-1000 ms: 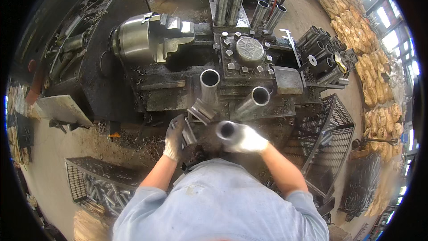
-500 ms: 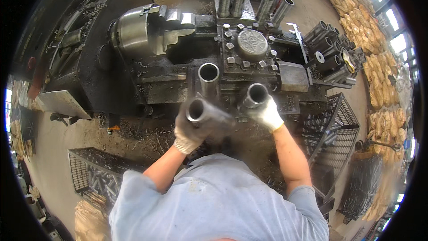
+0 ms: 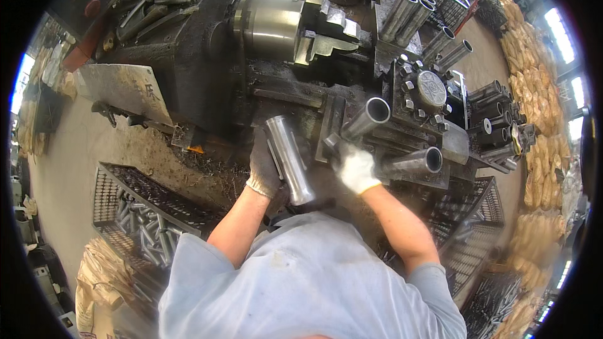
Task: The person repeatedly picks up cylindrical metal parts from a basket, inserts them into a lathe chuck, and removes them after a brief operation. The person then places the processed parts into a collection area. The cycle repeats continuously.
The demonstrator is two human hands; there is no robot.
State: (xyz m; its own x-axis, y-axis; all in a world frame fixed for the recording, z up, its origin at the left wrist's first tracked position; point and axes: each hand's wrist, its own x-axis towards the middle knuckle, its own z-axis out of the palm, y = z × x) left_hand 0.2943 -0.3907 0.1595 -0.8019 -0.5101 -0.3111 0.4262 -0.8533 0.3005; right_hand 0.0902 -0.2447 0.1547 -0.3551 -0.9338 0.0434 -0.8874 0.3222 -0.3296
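My left hand (image 3: 264,160), in a grimy knit glove, is wrapped round a smooth steel tube (image 3: 291,162) in front of my body. That tube slants, its upper end leaning toward the lathe. My right hand (image 3: 357,168), in a whiter glove, is close to the lower end of a second steel tube (image 3: 364,120) on the lathe's front. Its fingers are dark and smeared, so their grip cannot be made out. Just right of that hand a third steel tube (image 3: 411,162) leans outward, its open mouth facing up and right, apart from the hand.
The lathe chuck (image 3: 276,25) and bolted tool post (image 3: 432,88) are beyond my hands. Several tubes (image 3: 408,16) stand behind the post; more (image 3: 496,116) are stacked at right. Mesh bins, one at left (image 3: 103,204) and one at right (image 3: 493,204), hold metal parts.
The view has turned left, so the lathe appears farther right. My right hand has let go of the third tube and moved to the second. The tube in my left hand has tipped over.
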